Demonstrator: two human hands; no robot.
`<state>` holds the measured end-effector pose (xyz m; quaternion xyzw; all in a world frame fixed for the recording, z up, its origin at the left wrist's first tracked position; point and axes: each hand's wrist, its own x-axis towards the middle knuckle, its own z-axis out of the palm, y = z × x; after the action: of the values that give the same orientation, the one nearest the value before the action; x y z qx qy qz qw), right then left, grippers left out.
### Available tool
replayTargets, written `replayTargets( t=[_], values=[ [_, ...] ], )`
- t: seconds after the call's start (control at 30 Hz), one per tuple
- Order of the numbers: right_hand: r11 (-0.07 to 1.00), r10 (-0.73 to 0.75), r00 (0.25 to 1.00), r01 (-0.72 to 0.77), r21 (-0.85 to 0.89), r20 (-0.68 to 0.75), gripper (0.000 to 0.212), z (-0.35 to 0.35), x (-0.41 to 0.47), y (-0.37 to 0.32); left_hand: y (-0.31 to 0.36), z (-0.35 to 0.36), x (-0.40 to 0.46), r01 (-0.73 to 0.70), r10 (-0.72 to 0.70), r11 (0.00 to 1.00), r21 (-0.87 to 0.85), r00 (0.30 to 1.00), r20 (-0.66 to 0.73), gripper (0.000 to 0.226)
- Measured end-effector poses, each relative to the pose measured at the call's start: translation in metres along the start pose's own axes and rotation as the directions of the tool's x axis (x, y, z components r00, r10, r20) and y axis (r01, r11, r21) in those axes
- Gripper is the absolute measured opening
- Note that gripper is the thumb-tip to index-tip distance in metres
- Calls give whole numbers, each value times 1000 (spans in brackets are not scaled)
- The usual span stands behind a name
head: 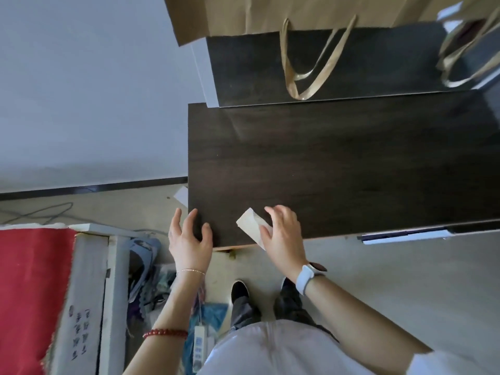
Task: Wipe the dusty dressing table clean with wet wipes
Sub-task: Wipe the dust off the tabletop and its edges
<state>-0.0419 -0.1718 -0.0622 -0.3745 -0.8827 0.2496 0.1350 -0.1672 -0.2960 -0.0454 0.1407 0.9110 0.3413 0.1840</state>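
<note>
Head view, looking down: nearest are the person's pale top and two dark shoes (240, 289) on the light floor. Left forearm carries a red bead bracelet (165, 333) and a thin gold chain; the right wrist wears a watch with a white strap (305, 277).

At the near left corner of the dark wooden worktop (338, 163), the left hand (189, 236) rests with fingers spread and gently bent over the edge, its grip released, nothing in it. Just beside it to the right, the right hand (284, 234) presses down on a folded wet wipe (250, 221), fingers arched over it, thumb against its near side; the wipe lies flat on the worktop close to the front edge, one pale end sticking out toward the left.

On the floor at left lie a red cloth (32, 293), a long grey box with writing, a white power strip (199, 345) and mixed clutter.

Farther back, a raised dark shelf (243, 69) bears brown paper bags (243, 12), their ribbon handles (311, 63) hanging over its front. A grey wall stands at left.
</note>
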Motion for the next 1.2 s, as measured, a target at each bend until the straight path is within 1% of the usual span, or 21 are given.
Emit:
replayTargets(
  t=[0.03,0.07,0.1,0.13,0.2,0.27,0.33,0.4,0.47,0.5,0.57,0.67,0.73,0.83,0.87,0.93,1.0,1.03,1.1,1.13,1.2],
  values=[
    [997,51,999,-51,-50,15,26,-2,2,1,3,-1,-4,-33,33,999,4,999,-18,52],
    [993,68,997,-64,-95,44,21,-2,2,-1,6,-2,-6,-78,78,997,7,996,-36,54],
    [991,53,996,-44,-128,68,13,-1,0,-7,7,-2,-9,-128,128,992,1,991,-46,53],
    [990,38,995,-26,-138,89,9,0,-1,-12,9,-2,-10,-160,159,987,-30,987,-36,46],
    [993,62,993,-52,-107,96,17,4,-2,-19,14,0,-11,-154,161,977,-147,986,36,26],
    [987,157,981,-159,9,118,13,2,0,-23,17,-2,-10,-112,143,967,-229,982,124,23],
    [947,220,961,-252,201,169,9,-11,0,-26,18,-4,-8,-32,114,944,-328,966,232,26],
    [871,193,942,-293,394,275,10,-32,-2,-34,23,-8,-8,110,95,872,-476,918,386,33],
    [836,141,931,-295,463,338,11,-50,-6,-42,33,-12,-10,225,138,764,-604,858,494,36],
    [833,128,931,-289,472,343,12,-55,-8,-45,40,-15,-12,242,176,723,-647,841,511,33],
    [844,115,944,-258,470,310,15,-59,-13,-46,52,-18,-16,189,241,710,-679,840,486,26],
    [859,134,966,-224,461,220,15,-62,-16,-45,63,-18,-21,26,307,743,-668,874,376,20],
    [842,157,969,-231,488,189,14,-68,-16,-44,68,-16,-22,-42,322,761,-647,891,321,23],
    [815,224,967,-256,520,126,23,-80,-12,-41,73,-16,-23,-96,325,770,-631,910,258,28],
    [784,265,956,-289,549,124,24,-85,-8,-40,74,-16,-22,-100,323,777,-622,911,257,28],
    [668,377,912,-390,634,164,18,-94,1,-40,76,-18,-22,-111,339,792,-600,897,282,25],
    [549,480,850,-483,682,216,14,-101,10,-39,78,-18,-21,-98,357,799,-593,871,338,23],
    [510,504,827,-517,688,248,15,-104,12,-40,80,-18,-21,-64,355,794,-605,856,376,23],
    [464,484,818,-540,703,309,14,-108,15,-42,85,-19,-22,61,326,759,-648,827,459,23],
    [422,454,823,-537,731,342,13,-109,15,-42,88,-19,-23,119,310,734,-669,818,485,23],
    [321,380,829,-535,782,411,23,-114,14,-40,93,-18,-23,159,283,705,-691,830,480,26]
  ],
)
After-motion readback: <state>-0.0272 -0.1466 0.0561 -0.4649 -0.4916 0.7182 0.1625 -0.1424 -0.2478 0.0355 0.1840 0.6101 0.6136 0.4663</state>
